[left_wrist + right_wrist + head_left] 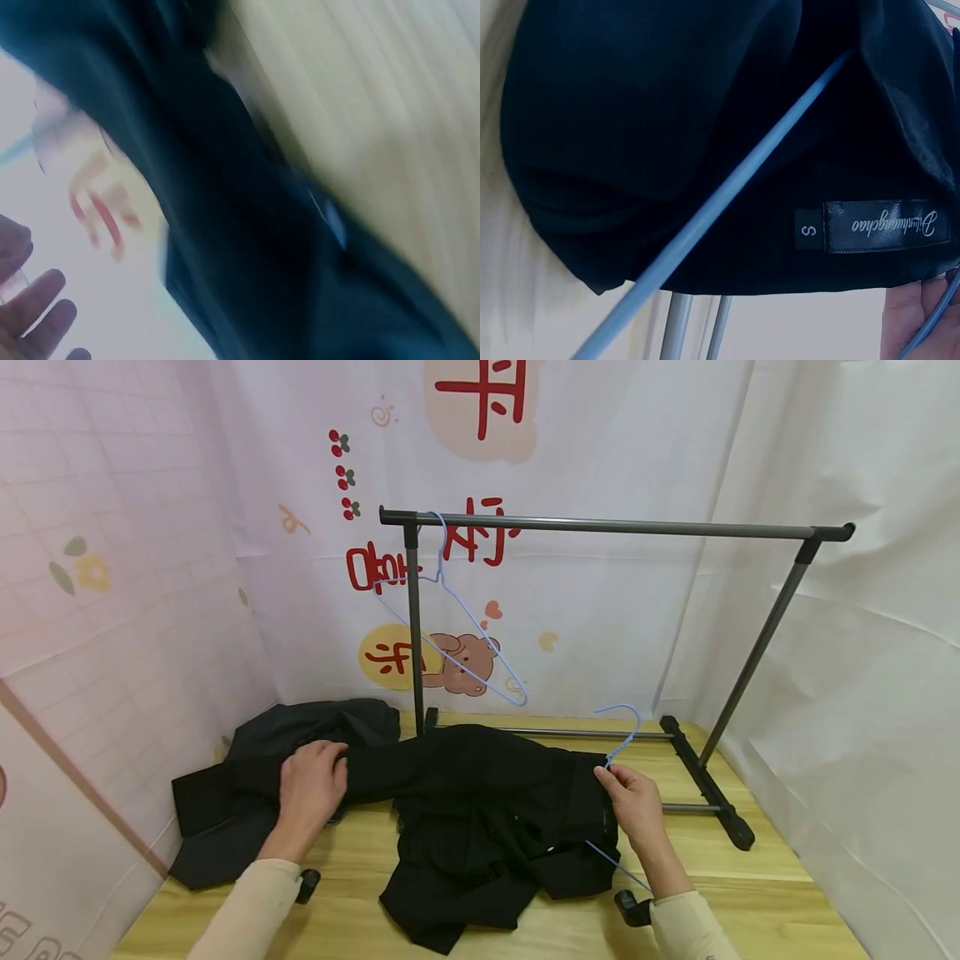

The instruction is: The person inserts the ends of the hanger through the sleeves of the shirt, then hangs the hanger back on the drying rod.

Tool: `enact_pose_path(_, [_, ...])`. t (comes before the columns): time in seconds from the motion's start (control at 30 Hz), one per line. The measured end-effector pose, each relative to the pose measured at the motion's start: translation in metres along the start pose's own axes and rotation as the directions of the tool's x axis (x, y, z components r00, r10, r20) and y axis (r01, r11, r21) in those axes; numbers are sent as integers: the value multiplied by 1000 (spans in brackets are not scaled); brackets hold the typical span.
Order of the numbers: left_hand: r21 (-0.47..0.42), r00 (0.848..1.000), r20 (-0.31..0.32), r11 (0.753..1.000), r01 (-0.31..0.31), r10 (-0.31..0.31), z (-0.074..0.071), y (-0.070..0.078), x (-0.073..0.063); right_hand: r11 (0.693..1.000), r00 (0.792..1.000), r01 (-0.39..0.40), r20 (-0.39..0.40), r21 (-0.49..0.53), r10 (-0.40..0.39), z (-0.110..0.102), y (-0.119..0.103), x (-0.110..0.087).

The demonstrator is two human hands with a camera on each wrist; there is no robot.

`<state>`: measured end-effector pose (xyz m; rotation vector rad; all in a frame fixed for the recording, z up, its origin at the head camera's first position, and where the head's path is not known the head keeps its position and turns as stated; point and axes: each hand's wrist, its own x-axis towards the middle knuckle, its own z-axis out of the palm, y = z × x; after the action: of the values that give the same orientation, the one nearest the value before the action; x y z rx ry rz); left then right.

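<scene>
A black garment [480, 768] lies bunched across the middle of the table, one long tube-like part stretching left. My right hand [633, 802] pinches its upper right edge near the hook of a blue wire hanger [626, 727]. The hanger's arm [727, 187] runs into the garment's opening in the right wrist view, past a sewn-in label [885, 225] marked S. Over the long left part is my left hand [311, 785]; its loosely bent fingers [45, 315] stand apart from the cloth in the blurred left wrist view.
Behind the garment stands a grey metal clothes rack [615, 528] with black feet. A second blue hanger [480, 635] hangs at the rail's left end. Dark clothing [262, 731] lies at the table's left. Printed cloth walls [637, 627] enclose the wooden table [780, 893].
</scene>
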<state>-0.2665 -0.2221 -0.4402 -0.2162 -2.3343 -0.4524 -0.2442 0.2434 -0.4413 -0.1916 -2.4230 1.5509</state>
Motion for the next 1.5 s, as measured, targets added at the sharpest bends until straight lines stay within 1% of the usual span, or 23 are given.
enact_pose_path(0.13, [-121,994,-5,986,-111,111,19,49,6,1000,1000,19,0,-3,-19,2,-2,-2])
enact_pose_path(0.27, [-236,979,48,955,-182,198,29,96,16,996,997,74,17,-54,-73,4,-4,-4])
enact_pose_path(0.37, [-299,960,121,931,-207,252,34,120,26,988,991,135,31,-76,-133,6,-7,-7])
enact_pose_path(0.43, [-329,948,179,924,-194,263,37,128,33,983,984,176,47,-59,-173,8,-8,-8])
enact_pose_path(0.5, [-360,936,258,923,-138,241,39,131,38,975,974,222,59,-29,-220,9,-10,-10])
enact_pose_path(0.57, [-393,914,357,919,-39,191,39,128,41,965,963,261,71,6,-261,9,-11,-11])
enact_pose_path(0.67, [-451,871,478,883,132,114,39,120,40,952,949,304,72,35,-306,8,-14,-12])
enact_pose_path(0.7, [-462,862,497,870,171,94,39,117,39,951,949,307,68,33,-309,8,-14,-13])
enact_pose_path(0.73, [-477,862,501,855,203,75,38,114,37,952,950,305,61,24,-306,7,-15,-13])
enact_pose_path(0.77, [-489,869,492,843,223,56,38,111,35,954,952,300,55,17,-301,7,-15,-12])
enact_pose_path(0.83, [-508,894,447,830,229,27,37,106,31,961,960,277,37,-12,-276,6,-16,-12])
enact_pose_path(0.93, [-511,932,361,829,226,-32,36,100,25,973,974,225,18,-40,-225,5,-15,-9])
enact_pose_path(1.0, [-518,943,327,824,231,-59,35,97,21,978,979,204,8,-51,-204,4,-14,-8])
enact_pose_path(1.03, [-522,945,320,820,237,-69,34,96,19,979,980,200,6,-49,-200,5,-13,-8])
enact_pose_path(1.1, [-516,940,331,819,250,-79,34,93,16,978,979,205,2,-47,-206,6,-13,-7])
enact_pose_path(1.13, [-509,934,348,820,263,-83,34,92,14,976,977,213,4,-43,-213,7,-13,-7])
enact_pose_path(1.2, [-473,917,389,835,282,-89,36,91,12,972,972,233,16,-33,-232,9,-12,-8])
enact_pose_path(1.23, [-447,905,415,847,289,-91,37,90,11,969,969,246,26,-27,-245,10,-11,-8])
enact_pose_path(1.3, [-381,890,450,885,266,-74,40,91,11,961,960,274,55,-15,-273,13,-10,-9])
enact_pose_path(1.33, [-358,884,464,901,246,-57,40,92,11,958,955,288,70,-8,-287,14,-10,-10])
enact_pose_path(1.4, [-334,885,465,927,168,7,40,99,13,948,944,317,99,-9,-315,16,-11,-11])
enact_pose_path(1.47, [-342,895,434,938,60,101,39,110,14,938,932,346,122,-19,-341,19,-12,-12])
enact_pose_path(1.5, [-357,900,413,934,18,141,38,118,15,933,927,358,128,-27,-352,21,-12,-13])
